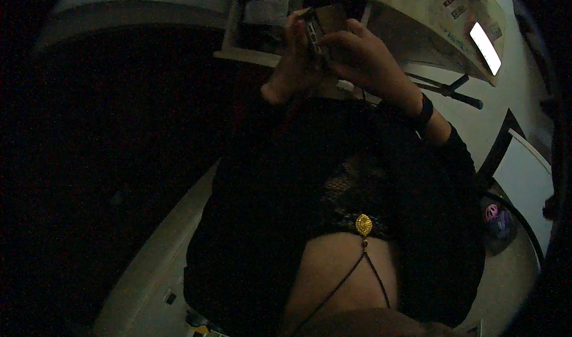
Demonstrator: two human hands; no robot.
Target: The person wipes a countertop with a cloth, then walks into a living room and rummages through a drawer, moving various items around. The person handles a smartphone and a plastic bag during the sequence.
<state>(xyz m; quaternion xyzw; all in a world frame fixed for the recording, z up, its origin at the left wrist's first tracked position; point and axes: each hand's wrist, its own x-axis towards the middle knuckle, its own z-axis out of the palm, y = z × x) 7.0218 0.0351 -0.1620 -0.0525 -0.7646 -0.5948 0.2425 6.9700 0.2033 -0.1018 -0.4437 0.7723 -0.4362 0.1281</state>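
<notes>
In dim light both hands are raised together before my chest, at a small box (314, 35). Pale marks run along its dark narrow side, and a brown cardboard-like flap (331, 17) stands up beside it. My left hand (292, 62) grips the box from the left, thumb near its upper edge. From the right, my right hand (364, 58) has its fingers on the box and flap; a dark band circles that wrist. Shadow hides the lower part of the box and any contents.
Just beyond my hands, an open drawer (223, 55) holds a pale box (272, 11). A stained tabletop (420, 6) curves across the upper right, bearing a bright-screened phone (485, 49). Below it are dark metal bars (451, 91). A pale panel (523, 180) stands at the right.
</notes>
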